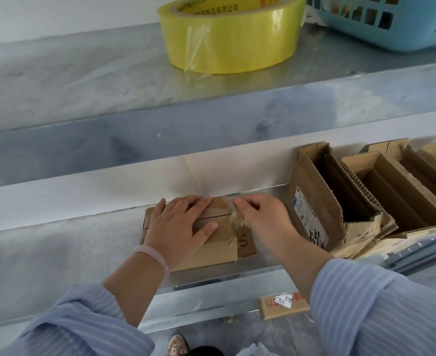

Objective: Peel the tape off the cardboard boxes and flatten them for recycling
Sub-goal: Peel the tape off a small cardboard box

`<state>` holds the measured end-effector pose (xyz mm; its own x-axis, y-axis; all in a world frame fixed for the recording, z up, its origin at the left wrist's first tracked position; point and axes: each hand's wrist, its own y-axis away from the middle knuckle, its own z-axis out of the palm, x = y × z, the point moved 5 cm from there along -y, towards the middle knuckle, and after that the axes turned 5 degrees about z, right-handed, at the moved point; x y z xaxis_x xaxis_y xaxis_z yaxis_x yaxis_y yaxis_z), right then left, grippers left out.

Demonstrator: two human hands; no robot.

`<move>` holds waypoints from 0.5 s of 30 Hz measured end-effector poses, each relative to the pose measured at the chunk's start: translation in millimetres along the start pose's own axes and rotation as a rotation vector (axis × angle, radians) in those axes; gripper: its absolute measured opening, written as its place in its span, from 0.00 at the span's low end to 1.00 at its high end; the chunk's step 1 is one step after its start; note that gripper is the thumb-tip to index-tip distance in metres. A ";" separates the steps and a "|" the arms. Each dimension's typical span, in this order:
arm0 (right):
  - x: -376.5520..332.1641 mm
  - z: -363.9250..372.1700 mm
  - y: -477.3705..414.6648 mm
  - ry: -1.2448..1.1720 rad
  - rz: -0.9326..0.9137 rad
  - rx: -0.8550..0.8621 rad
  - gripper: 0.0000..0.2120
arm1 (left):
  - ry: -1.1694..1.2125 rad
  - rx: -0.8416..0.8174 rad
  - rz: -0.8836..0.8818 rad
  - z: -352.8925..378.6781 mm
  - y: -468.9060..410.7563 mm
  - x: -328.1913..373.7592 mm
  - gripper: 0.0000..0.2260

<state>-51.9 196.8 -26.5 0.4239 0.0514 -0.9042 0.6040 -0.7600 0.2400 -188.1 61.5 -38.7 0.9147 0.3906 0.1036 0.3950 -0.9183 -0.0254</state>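
Middle shelf [57, 242] of a metal rack. The small cardboard box [211, 250] lies flat-side up near the shelf's front edge, about midway along the visible length.

Left hand [178, 222]: palm down on the left half of the box top, fingers straight and spread, thumb out along the lid; it presses and grips nothing. A pale bracelet [152, 255] sits on that wrist.

Right hand [260, 217]: at the box's right rear corner, fingers curled, pinching a crumpled wad of clear tape strip [236, 217]. The wad is lifted off the cardboard, while the rest of the strip trails toward the front edge of the box and appears still stuck there.

Open boxes [360, 201]: a row of cartons with raised flaps and torn edges, leaning, runs along the same shelf toward its right end. The nearest one, just beside the right hand, carries a printed label [305, 209] on its side.

Upper shelf [83, 80]: a yellow tape roll [231, 34] stands toward the rear edge with its loose end hanging down the side. A blue basket [404, 27] is at the right rear corner.

Below the front edge of the middle shelf, a flat carton [283, 305] with a handwritten white tag is partly visible.

Both forearms wear light blue striped sleeves [366, 304].
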 end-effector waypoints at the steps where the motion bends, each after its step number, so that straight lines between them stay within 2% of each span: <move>1: -1.2 2.6 -0.1 0.018 -0.035 0.003 0.06 | -0.002 -0.002 -0.002 0.3 0.0 0.2 0.32; 6: 2.1 12.8 -0.6 0.013 -0.046 0.004 0.13 | -0.010 0.010 0.001 1.0 -0.2 0.1 0.34; 10: -1.1 11.2 -0.9 0.130 -0.086 0.042 0.10 | -0.007 0.011 -0.002 1.9 0.1 -0.8 0.33; 15: -19.9 12.1 3.1 0.483 -0.406 0.065 0.06 | -0.012 0.006 0.001 1.5 0.0 -0.2 0.34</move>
<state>-66.6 185.6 -12.0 0.4358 0.6186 -0.6537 0.7448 -0.6557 -0.1239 -188.2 61.5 -40.2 0.9160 0.3905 0.0920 0.3946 -0.9183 -0.0317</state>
